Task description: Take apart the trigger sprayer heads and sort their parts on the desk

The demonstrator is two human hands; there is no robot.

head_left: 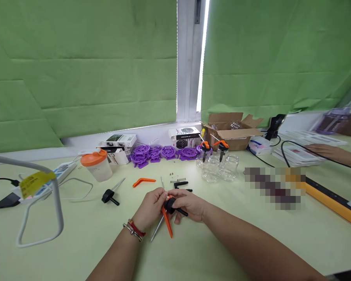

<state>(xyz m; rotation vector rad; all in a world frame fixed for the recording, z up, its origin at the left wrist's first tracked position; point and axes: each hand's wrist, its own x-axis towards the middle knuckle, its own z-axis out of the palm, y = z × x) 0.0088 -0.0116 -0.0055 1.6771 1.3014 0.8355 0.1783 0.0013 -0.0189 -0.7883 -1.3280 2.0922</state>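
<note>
Near the front middle of the table, my left hand (152,203) and my right hand (190,203) meet around a black dispenser lid (170,205) with a side handle. My right fingers are wrapped over the lid, and my left fingertips pinch at its left side. An orange lever (167,223) and a metal tube (157,229) slant down below it; their joints are hidden by my fingers. Just beyond lie springs (178,180), black handle pieces (181,184) and tiny brass-coloured parts (171,174). To the left are a loose orange lever (144,180) and another black lid (108,196) with a metal rod.
Clear glass jars (211,174) stand right of centre, two carrying dispenser tops (222,146). Behind are purple plastic parts (167,152), small boxes (121,139) and an open carton (233,132). An orange-lidded cup (101,171) stands left. Another person's hand (324,150) rests on papers.
</note>
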